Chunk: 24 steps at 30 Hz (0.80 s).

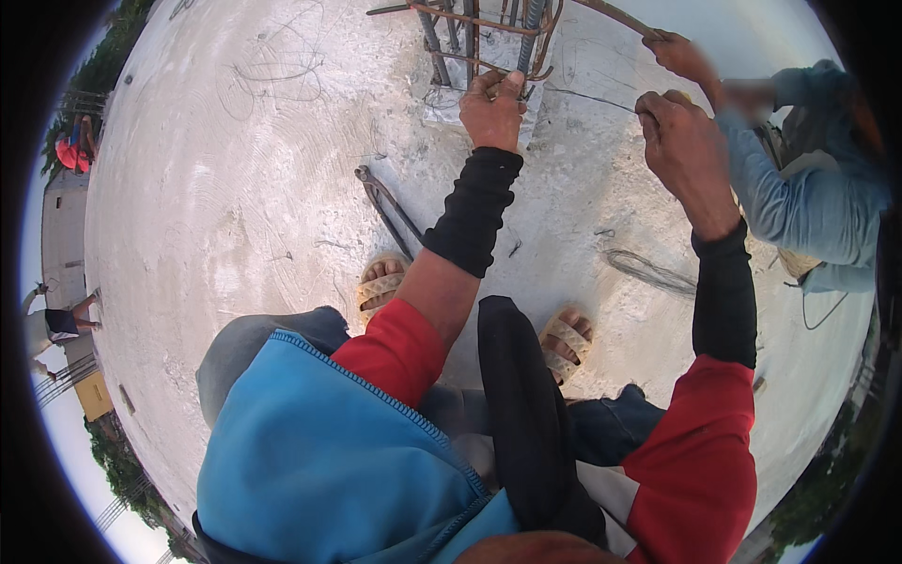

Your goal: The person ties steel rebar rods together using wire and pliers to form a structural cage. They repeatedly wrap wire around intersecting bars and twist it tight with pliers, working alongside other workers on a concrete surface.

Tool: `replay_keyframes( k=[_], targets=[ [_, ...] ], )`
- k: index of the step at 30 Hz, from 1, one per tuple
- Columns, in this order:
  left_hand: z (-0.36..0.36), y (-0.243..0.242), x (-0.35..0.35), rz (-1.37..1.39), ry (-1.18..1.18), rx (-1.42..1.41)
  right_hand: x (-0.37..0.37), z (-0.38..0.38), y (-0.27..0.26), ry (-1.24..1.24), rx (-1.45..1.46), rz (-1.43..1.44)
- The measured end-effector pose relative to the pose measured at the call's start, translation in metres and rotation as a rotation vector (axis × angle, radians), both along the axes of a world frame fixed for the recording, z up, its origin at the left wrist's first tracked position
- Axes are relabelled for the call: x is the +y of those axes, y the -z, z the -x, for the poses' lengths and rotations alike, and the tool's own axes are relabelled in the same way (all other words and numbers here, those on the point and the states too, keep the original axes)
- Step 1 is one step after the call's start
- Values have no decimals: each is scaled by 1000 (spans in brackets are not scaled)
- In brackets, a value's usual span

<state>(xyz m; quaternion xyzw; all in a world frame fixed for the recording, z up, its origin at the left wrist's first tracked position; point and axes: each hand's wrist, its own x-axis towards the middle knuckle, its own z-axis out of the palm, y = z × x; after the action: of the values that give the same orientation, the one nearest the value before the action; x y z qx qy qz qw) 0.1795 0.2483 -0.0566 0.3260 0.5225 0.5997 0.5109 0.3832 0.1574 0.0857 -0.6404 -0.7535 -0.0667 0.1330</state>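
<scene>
My left hand [493, 109] is closed at the foot of a column's rebar cage [471, 35], its thumb against a ribbed vertical bar [530, 42] beside a rusty stirrup [486, 63]. My fingers partly hide what they pinch there. A thin tie wire [592, 96] runs taut from near the cage's base to my right hand [683, 144], which grips its end out to the right. Long-handled steel nippers [387, 204] lie on the concrete below and left of my left hand. Below my right hand rests a loose bundle of tie wire [648, 271].
Close on my right crouches a co-worker [810, 176], whose hand [683, 60] holds a rusty bar [620, 15]. Tangled wire [275, 74] lies on the concrete slab [211, 169] at the upper left. Two people are beyond the slab's left edge. My sandalled feet [567, 342] stand below the cage.
</scene>
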Motion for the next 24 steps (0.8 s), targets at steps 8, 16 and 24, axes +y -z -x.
replay_keyframes(
  k=[8,16,24],
  targets=[
    [10,7,3,-214,-251,459,-1,5,-2,-53,4,-14],
    [22,0,2,-318,-294,748,-11,11,-8,-96,10,-36],
    [39,-3,8,-348,-149,687,-13,10,-12,-152,-104,-164]
  ],
)
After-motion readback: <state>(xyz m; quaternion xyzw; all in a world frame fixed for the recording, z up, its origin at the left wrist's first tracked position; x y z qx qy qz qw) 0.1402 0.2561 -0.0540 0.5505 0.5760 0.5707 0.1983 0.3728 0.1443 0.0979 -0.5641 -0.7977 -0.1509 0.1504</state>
